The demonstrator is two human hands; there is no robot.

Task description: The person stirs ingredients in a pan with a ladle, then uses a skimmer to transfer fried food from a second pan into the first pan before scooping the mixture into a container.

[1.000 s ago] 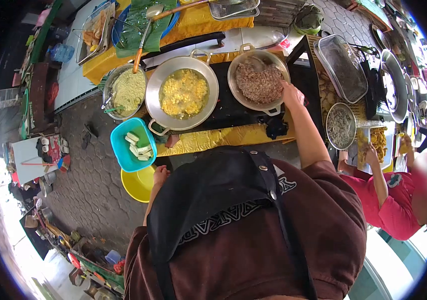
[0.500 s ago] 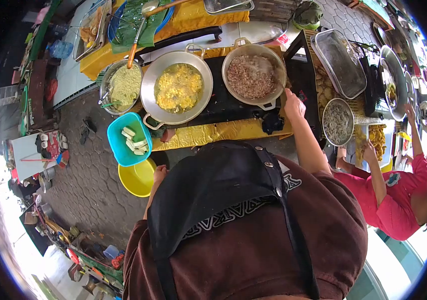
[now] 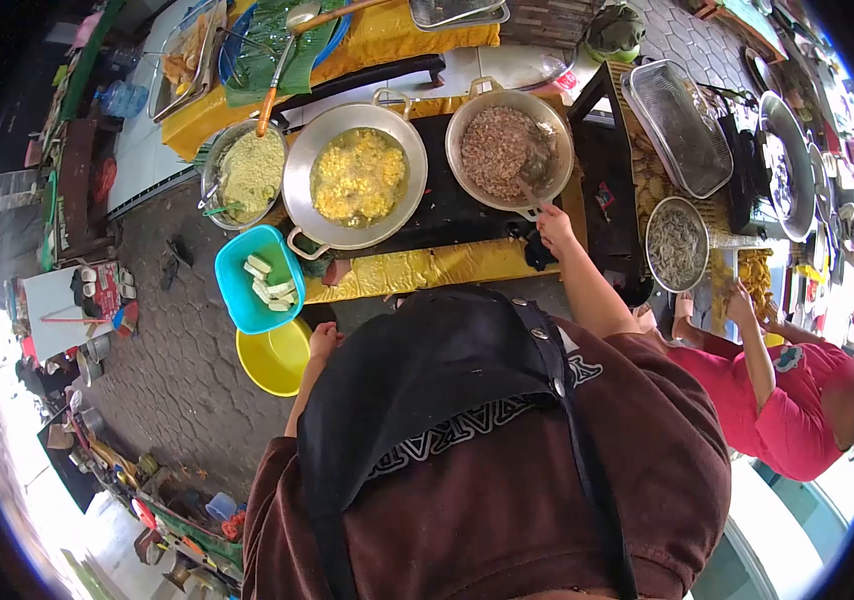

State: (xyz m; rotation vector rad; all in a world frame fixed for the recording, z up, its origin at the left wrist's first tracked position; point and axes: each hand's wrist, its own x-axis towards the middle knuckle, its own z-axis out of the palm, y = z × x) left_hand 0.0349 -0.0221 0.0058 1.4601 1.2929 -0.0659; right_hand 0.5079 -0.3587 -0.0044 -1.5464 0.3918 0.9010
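Note:
My right hand (image 3: 555, 230) is closed round the handle of a metal spatula (image 3: 528, 187). Its head rests in the reddish-brown chopped food (image 3: 492, 150) inside the right-hand pan (image 3: 459, 190). To the left, a second wide pan (image 3: 299, 190) holds yellow fritters (image 3: 357, 178) in bubbling oil. My left hand (image 3: 324, 341) hangs low beside a yellow basin (image 3: 269, 368), its fingers curled; the apron hides part of it, and whether anything is in it does not show. Pale cut pieces (image 3: 272, 288) lie in a turquoise basin (image 3: 232, 262) above the yellow one.
A bowl of yellowish batter (image 3: 250, 170) stands left of the pans. At the right are a wire-mesh basket (image 3: 682, 130) and a bowl of small greyish food (image 3: 677, 243). A person in pink (image 3: 797, 410) works there. A ladle (image 3: 275, 82) lies across a leaf-lined blue tray.
My right hand has moved left and slightly down with the spatula. The spatula's head now shows in the food, which has shifted leftward. My left hand has barely moved.

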